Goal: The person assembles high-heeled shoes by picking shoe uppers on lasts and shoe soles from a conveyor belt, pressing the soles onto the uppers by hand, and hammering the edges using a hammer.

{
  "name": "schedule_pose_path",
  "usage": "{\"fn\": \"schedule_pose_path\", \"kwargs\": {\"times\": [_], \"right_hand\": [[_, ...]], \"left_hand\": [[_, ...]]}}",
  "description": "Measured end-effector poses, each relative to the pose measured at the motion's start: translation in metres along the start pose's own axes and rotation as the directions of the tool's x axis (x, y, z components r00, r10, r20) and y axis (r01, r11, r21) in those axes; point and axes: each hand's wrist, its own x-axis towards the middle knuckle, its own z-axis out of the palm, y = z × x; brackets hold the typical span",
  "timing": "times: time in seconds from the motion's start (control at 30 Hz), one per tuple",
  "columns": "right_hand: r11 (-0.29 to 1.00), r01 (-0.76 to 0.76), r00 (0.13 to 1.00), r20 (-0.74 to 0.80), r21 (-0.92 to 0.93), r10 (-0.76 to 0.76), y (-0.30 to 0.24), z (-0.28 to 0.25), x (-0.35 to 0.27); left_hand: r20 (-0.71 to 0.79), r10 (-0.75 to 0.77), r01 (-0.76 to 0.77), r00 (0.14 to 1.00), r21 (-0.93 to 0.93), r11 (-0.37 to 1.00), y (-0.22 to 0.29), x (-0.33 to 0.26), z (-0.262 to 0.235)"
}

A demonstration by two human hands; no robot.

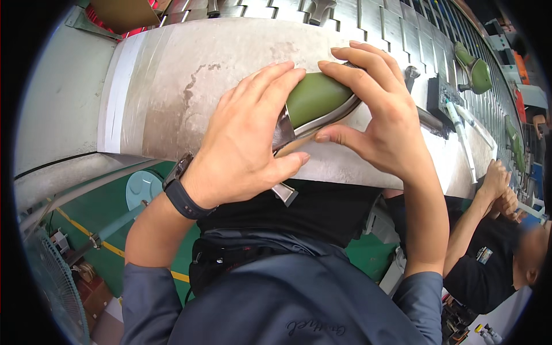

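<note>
Both hands hold a green shoe (pixel 315 98) over the near edge of a grey worktable (pixel 172 86). The left hand (pixel 244 144) wraps around the shoe's near end, fingers curled over the top and thumb under it, touching a metal piece (pixel 286 192) that sticks out below. The right hand (pixel 382 112) grips the far side, fingertips on the green upper and thumb pressed beneath the sole edge. A dark watch (pixel 183 192) sits on the left wrist. Further right along the table lie more green shoes (pixel 477 72), and another person's hands (pixel 500 190) rest on the table edge.
</note>
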Motion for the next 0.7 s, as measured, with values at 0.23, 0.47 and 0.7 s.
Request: {"fn": "schedule_pose_path", "kwargs": {"times": [0.23, 0.47, 0.7], "right_hand": [[0.984, -0.175, 0.978, 0.108, -0.026, 0.177, -0.024, -0.006, 0.020], [0.988, -0.131, 0.982, 0.123, -0.077, 0.140, -0.021, 0.000, 0.019], [0.996, -0.085, 0.996, 0.025, -0.037, 0.086, -0.007, 0.001, 0.008]], "left_hand": [[-0.021, -0.017, 0.017, 1.000, 0.002, 1.000, 0.004, 0.002, 0.002], [-0.030, 0.003, -0.003, 1.000, 0.016, 1.000, 0.004, 0.000, 0.004], [-0.028, 0.011, -0.011, 1.000, 0.008, 1.000, 0.002, 0.000, 0.004]]}}
